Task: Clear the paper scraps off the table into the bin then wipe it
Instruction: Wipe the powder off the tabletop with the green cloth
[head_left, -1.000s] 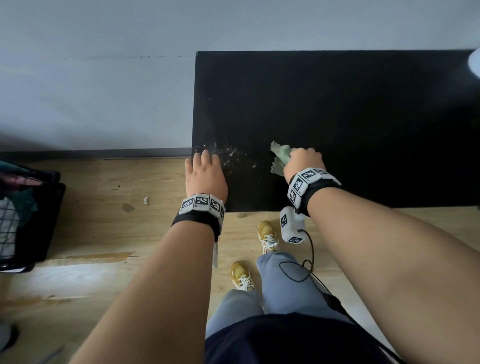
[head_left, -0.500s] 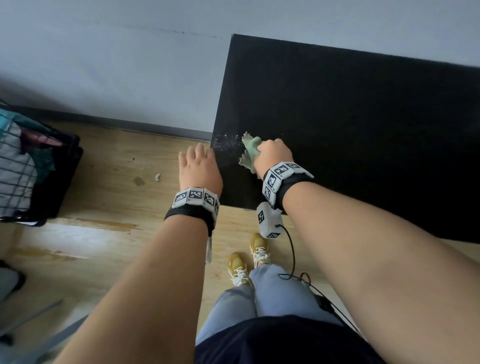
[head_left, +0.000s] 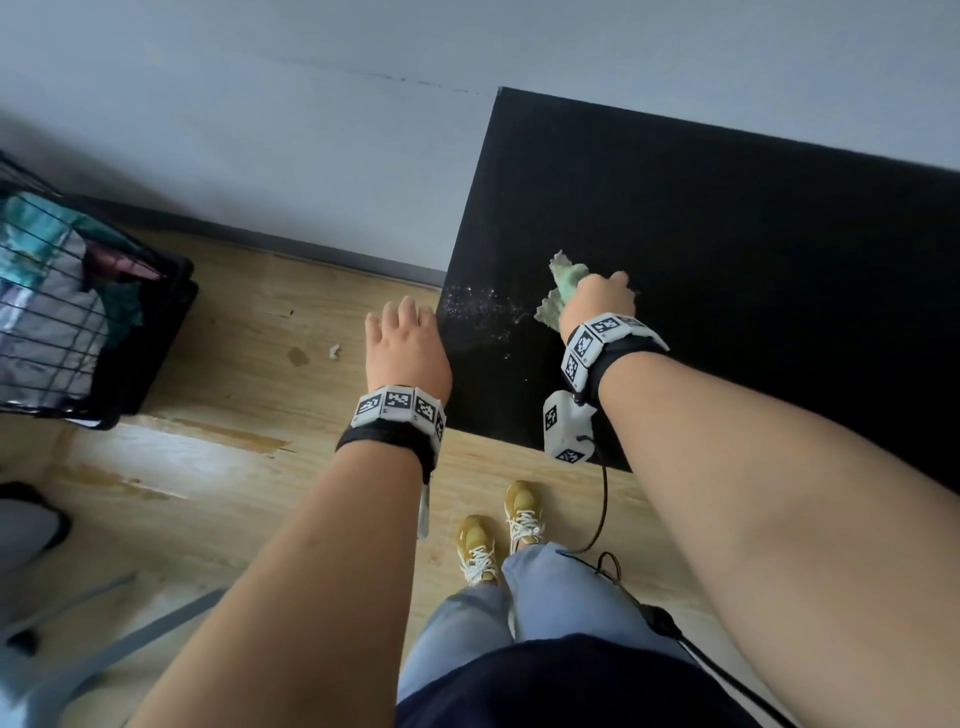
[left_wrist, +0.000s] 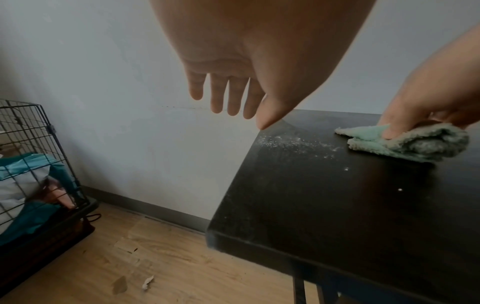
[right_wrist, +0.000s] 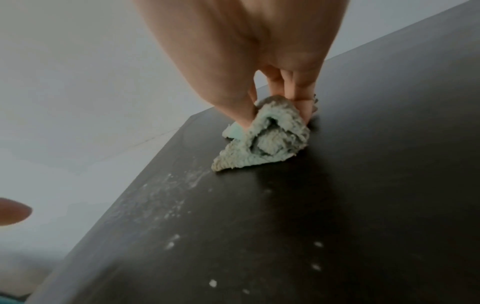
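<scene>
The right hand clamps a bunched green cloth on the black table near its left edge, beside white crumbs. The left hand, fingers straight and together, hovers off that edge.

Not fully visible:
- Table: its right side runs off the head view's edge; my right forearm covers part of it.
- Cloth: mostly tucked under my right hand.
- Wire crate: cut by the left edge, its contents unclear.
- White specks: blurred, too small to identify.
</scene>
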